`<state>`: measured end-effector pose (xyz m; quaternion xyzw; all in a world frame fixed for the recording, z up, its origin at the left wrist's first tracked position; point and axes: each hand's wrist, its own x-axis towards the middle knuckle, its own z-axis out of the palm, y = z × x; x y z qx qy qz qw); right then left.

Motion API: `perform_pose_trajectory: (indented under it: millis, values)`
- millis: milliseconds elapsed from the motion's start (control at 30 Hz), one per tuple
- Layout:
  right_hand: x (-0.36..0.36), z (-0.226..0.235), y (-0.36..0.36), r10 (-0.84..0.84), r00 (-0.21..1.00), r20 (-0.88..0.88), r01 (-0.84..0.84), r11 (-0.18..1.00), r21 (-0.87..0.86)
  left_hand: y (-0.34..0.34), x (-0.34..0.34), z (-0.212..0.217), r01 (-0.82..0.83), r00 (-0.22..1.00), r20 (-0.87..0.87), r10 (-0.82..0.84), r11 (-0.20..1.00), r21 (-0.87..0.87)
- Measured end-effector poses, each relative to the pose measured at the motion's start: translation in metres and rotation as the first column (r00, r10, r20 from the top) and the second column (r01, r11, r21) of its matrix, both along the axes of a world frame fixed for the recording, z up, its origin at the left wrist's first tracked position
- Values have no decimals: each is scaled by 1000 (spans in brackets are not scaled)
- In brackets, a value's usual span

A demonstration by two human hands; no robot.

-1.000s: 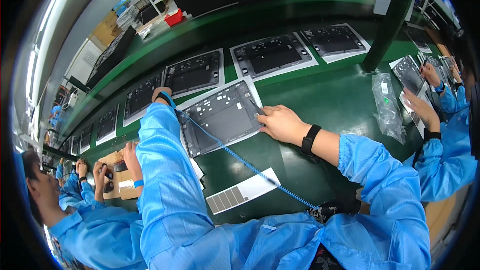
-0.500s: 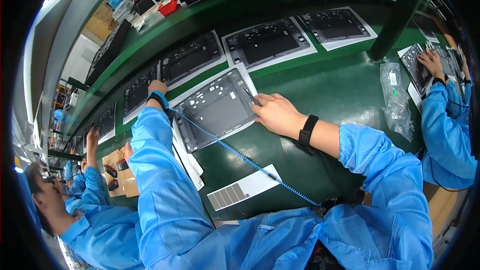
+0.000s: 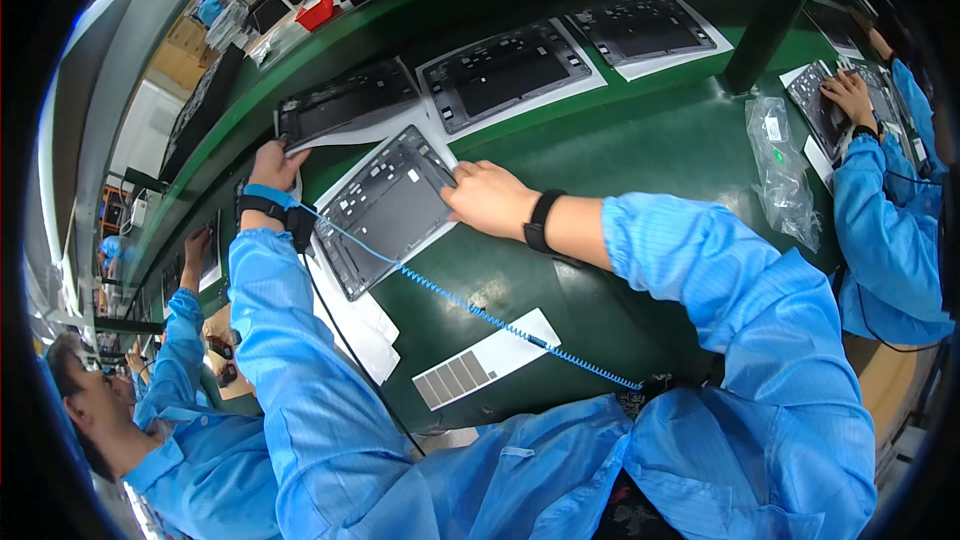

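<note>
My left hand [image 3: 275, 164] pinches the near left corner of a dark tablet-sized housing [image 3: 350, 100] together with the white sheet under it. That edge is raised, and the sheet curls. In front lies a grey housing [image 3: 385, 215] with small white pads, on a white sheet. My right hand [image 3: 490, 198] grips its right edge, thumb side toward the panel. Each wrist wears a black band, and a coiled blue cord [image 3: 440, 285] runs from the left one across the front housing toward my body.
Two more dark housings [image 3: 505, 75] [image 3: 650, 35] lie on white sheets along the back. A clear plastic bag [image 3: 782, 175] rests at right, left of a co-worker's hands [image 3: 850, 100]. A white strip with grey rectangles [image 3: 485, 360] lies near me. Another person [image 3: 190, 420] works at left. A green post [image 3: 775, 25] rises behind.
My left hand has come nearer and taken the corner of the back-left housing, lifting its edge. The front housing and my right hand have shifted slightly left. The view has shifted too.
</note>
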<state>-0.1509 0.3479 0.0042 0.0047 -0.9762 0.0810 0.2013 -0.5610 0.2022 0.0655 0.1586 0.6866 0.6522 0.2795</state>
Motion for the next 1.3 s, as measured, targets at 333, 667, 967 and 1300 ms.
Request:
perform_pose_trajectory:
  millis: [333,667,967,1300]
  values:
    - [-68,16,18,-96,966,240,125,987,-106,-35,100,130,-296,948,-33,315,917,266]
    - [-121,11,24,-406,896,181,398,914,79,-127,208,148,-315,946,43,321,882,350]
    - [-59,4,96,139,943,-303,-301,744,-597,-163,377,84,-120,985,168,31,827,549]
    - [221,36,-6,-66,998,8,-19,-391,-920,-170,471,-18,-65,917,388,-92,925,374]
